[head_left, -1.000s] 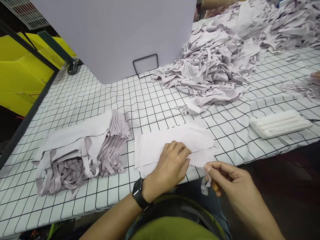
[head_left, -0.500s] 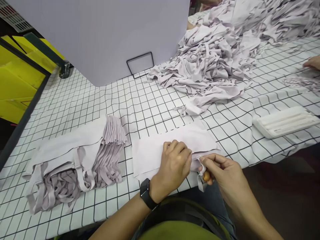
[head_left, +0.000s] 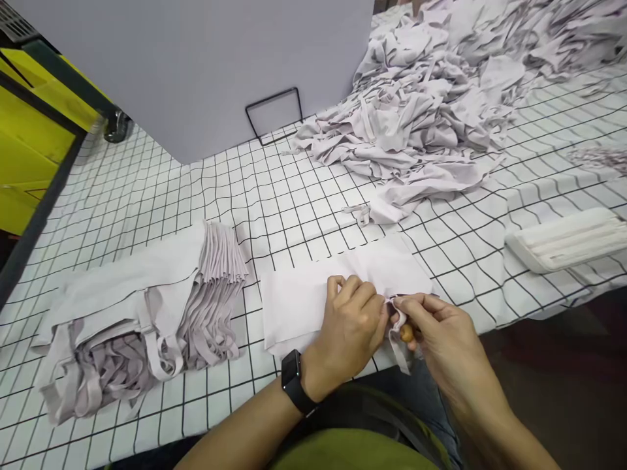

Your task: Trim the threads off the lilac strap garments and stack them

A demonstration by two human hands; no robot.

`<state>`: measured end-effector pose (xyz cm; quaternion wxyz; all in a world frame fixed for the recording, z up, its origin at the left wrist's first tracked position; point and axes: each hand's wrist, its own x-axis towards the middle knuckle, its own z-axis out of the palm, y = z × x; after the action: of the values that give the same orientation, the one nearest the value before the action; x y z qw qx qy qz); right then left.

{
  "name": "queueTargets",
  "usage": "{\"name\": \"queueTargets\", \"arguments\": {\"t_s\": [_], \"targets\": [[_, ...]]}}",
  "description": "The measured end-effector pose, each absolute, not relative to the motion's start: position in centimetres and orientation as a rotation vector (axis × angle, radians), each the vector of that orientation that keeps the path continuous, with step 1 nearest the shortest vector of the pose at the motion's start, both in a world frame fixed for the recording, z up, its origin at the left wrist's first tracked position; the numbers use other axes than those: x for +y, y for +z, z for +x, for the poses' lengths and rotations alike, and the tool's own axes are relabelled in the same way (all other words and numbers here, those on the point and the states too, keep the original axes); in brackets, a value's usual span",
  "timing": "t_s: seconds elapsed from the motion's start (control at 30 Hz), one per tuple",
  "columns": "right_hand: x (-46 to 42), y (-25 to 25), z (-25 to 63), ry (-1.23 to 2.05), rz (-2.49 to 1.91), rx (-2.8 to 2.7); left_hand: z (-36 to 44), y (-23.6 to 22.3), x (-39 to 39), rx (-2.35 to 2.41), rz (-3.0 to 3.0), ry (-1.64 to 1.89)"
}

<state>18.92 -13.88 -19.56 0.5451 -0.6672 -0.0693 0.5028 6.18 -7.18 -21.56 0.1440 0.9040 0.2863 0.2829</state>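
On checked cloth [head_left: 274, 189], the left hand [head_left: 351, 326] rests curled on pale fabric [head_left: 296, 300], grip unclear, while the right hand [head_left: 441, 336] pinches a strap [head_left: 399, 352].

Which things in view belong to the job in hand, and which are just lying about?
In the job, by the look of it:
flat cloth piece, under the left hand
cloth strap and small orange-brown object, in the right hand
likely the neat stack of strapped cloth and the loose cloth heap

Apparently just lying about:
white case, right
black wire frame
grey panel
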Motion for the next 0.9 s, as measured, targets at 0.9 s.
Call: {"name": "queueTargets", "arguments": {"t_s": [0.9], "targets": [[-22.9,-20.6,23.1,1.174,-2.119,-1.218,1.8,-19.8,-7.8,0.772,2.455,0.732]]}}
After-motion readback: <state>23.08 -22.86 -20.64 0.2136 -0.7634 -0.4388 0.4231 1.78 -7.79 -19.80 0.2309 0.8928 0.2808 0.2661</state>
